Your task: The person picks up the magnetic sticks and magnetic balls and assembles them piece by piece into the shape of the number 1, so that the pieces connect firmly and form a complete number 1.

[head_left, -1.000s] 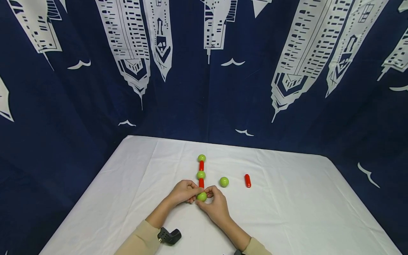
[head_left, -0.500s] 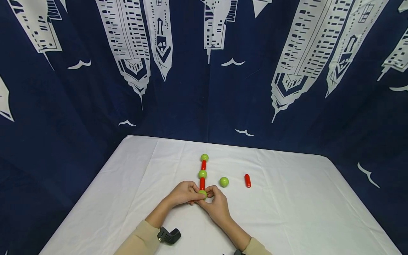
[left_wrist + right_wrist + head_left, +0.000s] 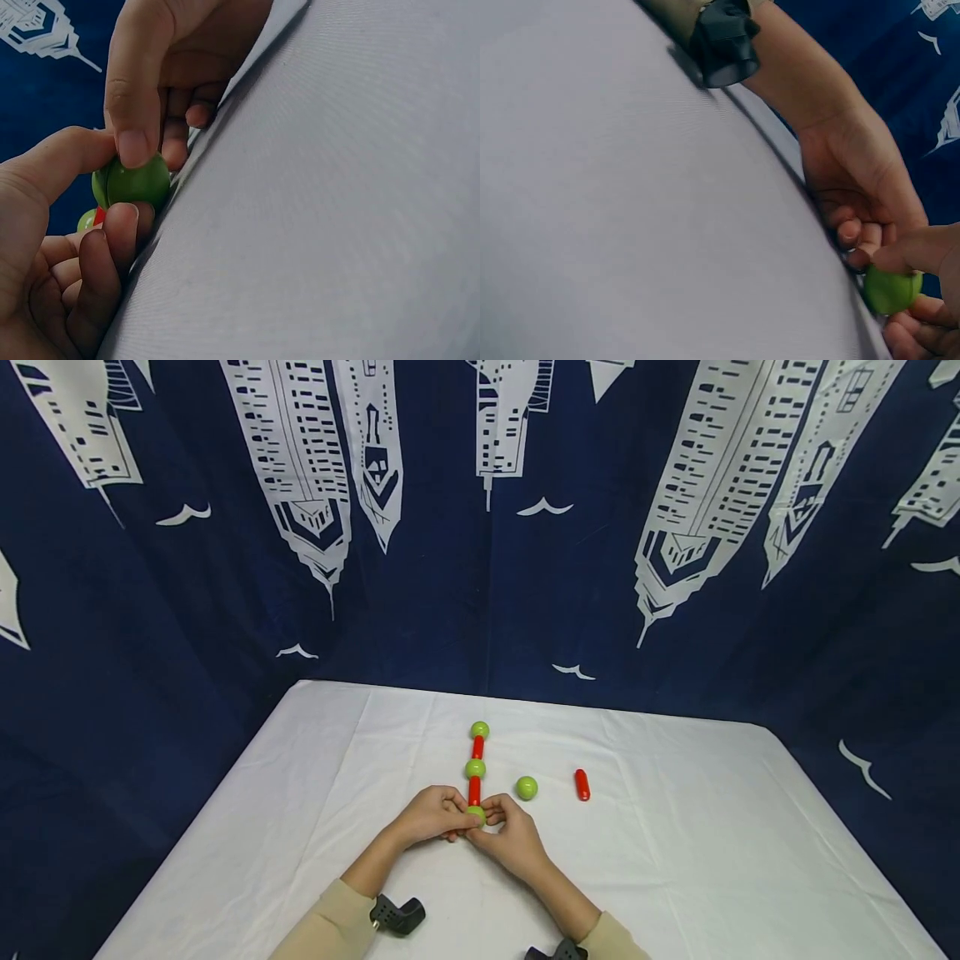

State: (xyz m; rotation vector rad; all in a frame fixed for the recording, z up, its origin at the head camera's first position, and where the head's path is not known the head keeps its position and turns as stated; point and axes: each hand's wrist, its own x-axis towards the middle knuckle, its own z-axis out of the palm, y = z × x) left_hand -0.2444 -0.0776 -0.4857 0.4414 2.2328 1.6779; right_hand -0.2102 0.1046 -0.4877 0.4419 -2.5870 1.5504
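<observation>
A chain of green balls joined by red rods stands out from my hands across the white cloth. Its near green ball (image 3: pixel 139 184) is pinched between the thumb and fingers of my left hand (image 3: pixel 431 814). From the other side my right hand (image 3: pixel 516 839) also pinches this ball, and the two thumbs lie close together. Beyond it run a red rod (image 3: pixel 475 790), a middle green ball (image 3: pixel 476 768), another red rod (image 3: pixel 478 747) and a far green ball (image 3: pixel 480 729). In the head view, fingers cover part of the near ball.
To the right of the chain lie a loose green ball (image 3: pixel 527 788) and a loose red rod (image 3: pixel 582 785). A white cloth (image 3: pixel 675 860) covers the table. Behind it hangs a dark blue curtain (image 3: pixel 450 610) with white building prints.
The chain's far end has swung slightly right. My left thumb has moved from the joint onto the near green ball. The loose ball and rod have stayed put.
</observation>
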